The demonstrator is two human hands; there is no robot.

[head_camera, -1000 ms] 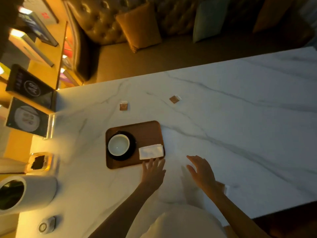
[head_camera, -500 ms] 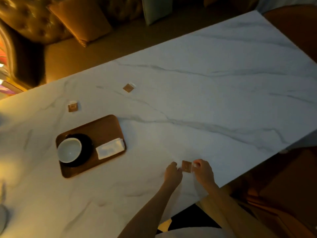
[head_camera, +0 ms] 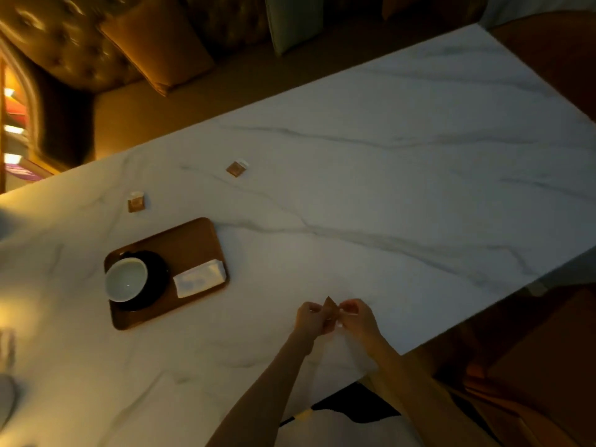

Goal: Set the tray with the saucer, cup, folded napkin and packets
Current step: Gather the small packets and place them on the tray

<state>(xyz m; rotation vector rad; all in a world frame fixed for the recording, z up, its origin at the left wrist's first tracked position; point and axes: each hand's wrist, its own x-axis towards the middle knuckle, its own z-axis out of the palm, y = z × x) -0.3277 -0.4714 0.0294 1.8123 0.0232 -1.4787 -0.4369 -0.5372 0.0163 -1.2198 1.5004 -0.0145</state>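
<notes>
Marble-white worktop (head_camera: 403,162) stretches out below us in dim amber light, with grey veins crossing it. Toward its left part sits a brown wooden tray (head_camera: 193,240) with rounded corners. On the tray's left half lies a dark saucer (head_camera: 158,279), and a white cup (head_camera: 126,279) stands upright on the saucer, set toward its left side. Just right of the saucer, a white folded napkin (head_camera: 199,278) lies flat on the tray, close to its right-hand edge. We hold one small brown packet (head_camera: 329,307) to the right of the tray, over the worktop's near part; whether it touches the surface we cannot tell. Our left hand (head_camera: 309,319) and right hand (head_camera: 357,317) meet on it. The fingers (head_camera: 314,308) of each hand are curled and pinched on the packet, one hand on each side, with a corner of the packet poking up between them. Two more lie on the worktop, off the tray. The second packet (head_camera: 136,202) rests just beyond the tray's far left corner, and the third packet (head_camera: 236,168) lies farther away and to the right, well apart from the tray. Both are brown with a pale strip at one end. Past the worktop's far edge we see a tufted sofa (head_camera: 64,33) carrying an orange cushion (head_camera: 158,43) and a green cushion (head_camera: 290,21).
</notes>
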